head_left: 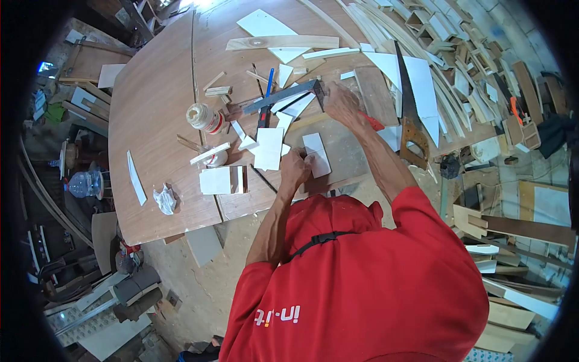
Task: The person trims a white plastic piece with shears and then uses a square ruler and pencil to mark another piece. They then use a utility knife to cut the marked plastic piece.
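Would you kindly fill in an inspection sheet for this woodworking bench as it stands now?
Surface: brown plywood table, strewn with offcuts.
Job's things: white board piece lying flat; metal square beyond it.
Clutter: handsaw, glue jar, blue pencil, crumpled rag, white scraps.
Grippers: left hand presses the white board piece; right hand rests at the metal square's end.
Cables: nothing seen.
Surroundings: stacked wooden strips, plastic bottle beside the table.

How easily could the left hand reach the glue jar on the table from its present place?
Probably easily. The left hand rests on a small white panel, and the glue jar stands further to its left. Only flat white offcuts lie between; nothing tall blocks the way.
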A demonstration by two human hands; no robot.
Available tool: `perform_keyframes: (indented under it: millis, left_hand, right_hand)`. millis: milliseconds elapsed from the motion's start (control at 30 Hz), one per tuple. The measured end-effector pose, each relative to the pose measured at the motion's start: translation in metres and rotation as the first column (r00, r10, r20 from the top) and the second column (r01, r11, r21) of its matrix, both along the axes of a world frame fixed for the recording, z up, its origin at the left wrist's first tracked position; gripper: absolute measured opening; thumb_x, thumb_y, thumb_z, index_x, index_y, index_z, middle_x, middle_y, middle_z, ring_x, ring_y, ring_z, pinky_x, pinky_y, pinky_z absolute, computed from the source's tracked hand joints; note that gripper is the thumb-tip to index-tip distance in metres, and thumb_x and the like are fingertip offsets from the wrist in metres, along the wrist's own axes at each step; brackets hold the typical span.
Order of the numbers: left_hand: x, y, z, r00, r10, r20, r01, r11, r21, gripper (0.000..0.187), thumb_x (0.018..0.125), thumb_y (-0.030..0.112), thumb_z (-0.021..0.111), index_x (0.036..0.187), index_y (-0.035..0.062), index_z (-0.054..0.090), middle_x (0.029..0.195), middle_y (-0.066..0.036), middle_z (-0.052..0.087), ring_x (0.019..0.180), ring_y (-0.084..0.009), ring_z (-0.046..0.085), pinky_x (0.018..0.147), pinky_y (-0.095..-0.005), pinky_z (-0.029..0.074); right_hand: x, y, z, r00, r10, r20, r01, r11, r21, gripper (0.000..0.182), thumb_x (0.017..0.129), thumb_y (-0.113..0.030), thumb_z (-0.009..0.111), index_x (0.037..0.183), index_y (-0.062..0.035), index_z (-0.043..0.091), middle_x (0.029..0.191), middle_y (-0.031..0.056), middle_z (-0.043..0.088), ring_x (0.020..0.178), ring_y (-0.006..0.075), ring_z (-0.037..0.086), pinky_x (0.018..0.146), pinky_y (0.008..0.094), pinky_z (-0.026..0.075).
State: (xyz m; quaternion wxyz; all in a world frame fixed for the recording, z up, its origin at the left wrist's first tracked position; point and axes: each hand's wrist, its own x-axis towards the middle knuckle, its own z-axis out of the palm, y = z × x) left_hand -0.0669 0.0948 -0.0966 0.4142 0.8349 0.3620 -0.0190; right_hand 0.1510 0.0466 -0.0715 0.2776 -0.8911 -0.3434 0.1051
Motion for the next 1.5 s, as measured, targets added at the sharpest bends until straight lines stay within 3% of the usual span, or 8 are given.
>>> perform_keyframes:
  millis: [133, 367, 567, 633, 867, 967, 1233, 1500]
  left_hand:
    - [-0.004, -0.007, -0.002, 0.998, 0.055, 0.003, -0.055, 0.998, 0.043, 0.026, 0.078, 0.023, 0.071, 0.088, 0.0005, 0.066, 0.076, -0.023, 0.065, 0.076, -0.0371, 0.065, 0.071, -0.0441, 0.05]
    - [-0.024, -0.022, 0.016, 0.985, -0.174, 0.024, 0.164, 0.96, 0.227, 0.067, 0.066, 0.019, 0.08, 0.123, 0.0039, 0.048, 0.12, -0.02, 0.05, 0.109, -0.0354, 0.053, 0.092, -0.0423, 0.045]
    - [-0.024, -0.021, 0.013, 0.969, -0.244, -0.044, 0.247, 0.933, 0.263, 0.078, 0.061, 0.021, 0.082, 0.129, 0.0082, 0.045, 0.128, -0.018, 0.045, 0.122, -0.0365, 0.044, 0.103, -0.045, 0.038]
    - [-0.025, -0.02, 0.012, 0.97, -0.241, -0.033, 0.241, 0.935, 0.261, 0.079, 0.06, 0.02, 0.082, 0.129, 0.0084, 0.045, 0.127, -0.017, 0.045, 0.122, -0.0364, 0.045, 0.102, -0.0445, 0.039]
    - [-0.026, -0.017, 0.011, 0.967, -0.254, -0.003, 0.248, 0.94, 0.233, 0.074, 0.06, 0.016, 0.081, 0.125, 0.0095, 0.048, 0.125, -0.014, 0.047, 0.118, -0.0359, 0.047, 0.101, -0.0427, 0.041]
    - [-0.025, -0.017, 0.013, 0.971, -0.238, 0.008, 0.231, 0.948, 0.221, 0.072, 0.06, 0.016, 0.082, 0.124, 0.0097, 0.049, 0.124, -0.014, 0.048, 0.117, -0.0358, 0.048, 0.1, -0.043, 0.041]
    - [-0.027, -0.017, 0.012, 0.969, -0.243, 0.042, 0.226, 0.944, 0.239, 0.072, 0.061, 0.016, 0.082, 0.124, 0.0092, 0.049, 0.126, -0.013, 0.047, 0.118, -0.0355, 0.048, 0.099, -0.0421, 0.042]
    - [-0.025, -0.014, 0.0, 0.955, -0.292, 0.059, 0.264, 0.922, 0.282, 0.075, 0.057, 0.027, 0.083, 0.122, 0.0071, 0.052, 0.131, -0.012, 0.043, 0.118, -0.0353, 0.047, 0.101, -0.0425, 0.041]
  right_hand:
    - [0.008, 0.033, -0.017, 0.994, 0.071, 0.087, -0.062, 0.993, -0.105, 0.044, 0.083, -0.019, 0.057, 0.119, 0.0031, 0.046, 0.116, 0.0273, 0.056, 0.109, 0.0428, 0.057, 0.091, 0.0489, 0.047]
    - [0.031, 0.062, -0.035, 0.99, 0.036, -0.138, -0.069, 0.97, -0.235, 0.054, 0.082, -0.02, 0.06, 0.126, 0.0023, 0.039, 0.119, 0.0286, 0.056, 0.109, 0.043, 0.058, 0.092, 0.0492, 0.047]
    - [0.051, 0.058, -0.041, 0.973, 0.01, -0.232, -0.033, 0.995, -0.095, 0.04, 0.076, -0.028, 0.068, 0.102, 0.0009, 0.064, 0.103, 0.0197, 0.068, 0.094, 0.0315, 0.066, 0.081, 0.0406, 0.051]
    - [0.061, 0.056, -0.038, 0.836, 0.028, -0.548, -0.031, 1.0, 0.003, 0.041, 0.068, -0.034, 0.078, 0.091, -0.0011, 0.07, 0.089, 0.0118, 0.07, 0.082, 0.0204, 0.065, 0.076, 0.0354, 0.052]
    - [0.065, 0.052, -0.056, 0.885, 0.241, -0.399, -0.075, 0.918, 0.39, 0.031, 0.075, -0.023, 0.071, 0.1, -0.0057, 0.07, 0.096, 0.0149, 0.069, 0.091, 0.0256, 0.065, 0.078, 0.035, 0.05]
    - [0.061, 0.046, -0.049, 0.927, 0.212, -0.31, -0.115, 0.946, 0.302, 0.027, 0.079, -0.012, 0.067, 0.104, -0.0035, 0.069, 0.088, 0.0109, 0.071, 0.078, 0.0163, 0.064, 0.07, 0.0302, 0.049]
    - [0.054, 0.047, -0.012, 0.886, 0.055, -0.46, 0.009, 0.991, 0.135, 0.025, 0.078, -0.014, 0.067, 0.099, -0.0023, 0.07, 0.087, 0.0162, 0.071, 0.082, 0.0238, 0.067, 0.075, 0.0353, 0.051]
    - [0.051, 0.044, 0.002, 0.981, 0.103, -0.162, -0.055, 0.958, 0.28, 0.022, 0.081, -0.016, 0.057, 0.095, -0.0032, 0.07, 0.09, 0.0186, 0.07, 0.086, 0.0319, 0.068, 0.08, 0.0401, 0.051]
